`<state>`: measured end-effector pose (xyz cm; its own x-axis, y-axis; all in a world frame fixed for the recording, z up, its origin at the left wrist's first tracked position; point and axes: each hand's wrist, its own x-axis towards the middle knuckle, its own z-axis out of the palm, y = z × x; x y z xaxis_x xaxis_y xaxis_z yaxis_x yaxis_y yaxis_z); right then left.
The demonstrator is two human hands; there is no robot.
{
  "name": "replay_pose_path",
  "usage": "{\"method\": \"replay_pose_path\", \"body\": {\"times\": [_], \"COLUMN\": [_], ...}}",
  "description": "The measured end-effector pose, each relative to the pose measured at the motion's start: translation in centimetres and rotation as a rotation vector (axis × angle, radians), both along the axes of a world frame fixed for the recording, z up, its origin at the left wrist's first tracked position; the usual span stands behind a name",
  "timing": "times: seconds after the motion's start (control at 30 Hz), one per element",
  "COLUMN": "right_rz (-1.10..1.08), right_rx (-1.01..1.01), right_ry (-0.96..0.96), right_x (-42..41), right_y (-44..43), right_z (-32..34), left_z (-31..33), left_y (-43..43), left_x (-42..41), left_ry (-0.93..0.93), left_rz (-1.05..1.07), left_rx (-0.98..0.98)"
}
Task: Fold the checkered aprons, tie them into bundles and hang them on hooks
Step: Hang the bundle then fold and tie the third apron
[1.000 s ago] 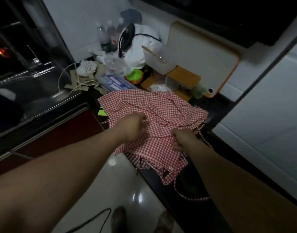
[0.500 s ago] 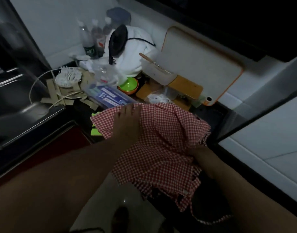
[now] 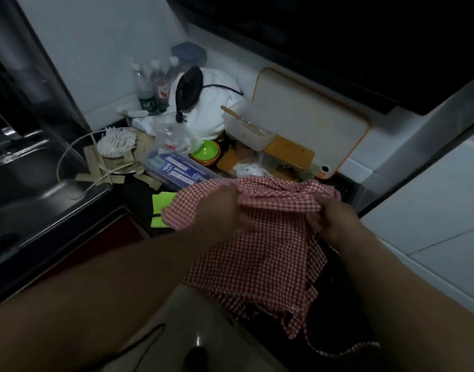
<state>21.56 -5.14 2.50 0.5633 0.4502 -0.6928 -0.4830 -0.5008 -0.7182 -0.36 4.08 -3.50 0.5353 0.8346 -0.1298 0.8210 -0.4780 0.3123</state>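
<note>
A red-and-white checkered apron [image 3: 260, 253] lies bunched on the dark counter edge, its lower part hanging over the front. A thin checkered strap [image 3: 346, 350] trails down at the lower right. My left hand [image 3: 217, 210] grips the apron's upper left part, fingers curled into the cloth. My right hand [image 3: 335, 218] holds the upper right fold, fingers curled round the fabric. Both hands sit close together near the apron's top edge.
Behind the apron the counter is cluttered: a green bowl [image 3: 205, 151], plastic bottles [image 3: 150, 87], a white cloth bundle [image 3: 209, 108], a white cutting board [image 3: 308, 122] leaning on the wall, a wooden box [image 3: 292, 154]. A steel sink [image 3: 32, 178] lies at the left. White cabinet at right.
My left hand has come back from the apron's far edge toward the middle, pulling cloth with it. My right hand has risen to the top fold; the apron is more bunched.
</note>
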Motion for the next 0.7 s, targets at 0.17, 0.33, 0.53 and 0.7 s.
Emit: {"method": "replay_pose_path", "body": {"times": [0.17,0.33,0.53,0.7], "right_rz": [0.488,0.99,0.665,0.704], "right_rx": [0.036,0.398,0.326,0.509], "right_ry": [-0.886,-1.156,-1.157,-0.523], "right_x": [-0.6,-5.2,-2.1,-1.2], "right_y": [-4.6,-4.7,-7.9,-13.7], "right_z": [3.7,9.7,15.5,18.4], "left_z": [9.8,17.5,19.1,20.2], "left_y": [-0.5,-5.7,-13.1,-17.0], "left_x": [-1.1,3.9,2.0,2.6], "left_ry": [-0.238,-0.384,-0.575,-0.649], "left_rz": [0.013,-0.164,-0.119,0.061], "left_rx": [0.066,-0.002,-0.101,0.009]}}
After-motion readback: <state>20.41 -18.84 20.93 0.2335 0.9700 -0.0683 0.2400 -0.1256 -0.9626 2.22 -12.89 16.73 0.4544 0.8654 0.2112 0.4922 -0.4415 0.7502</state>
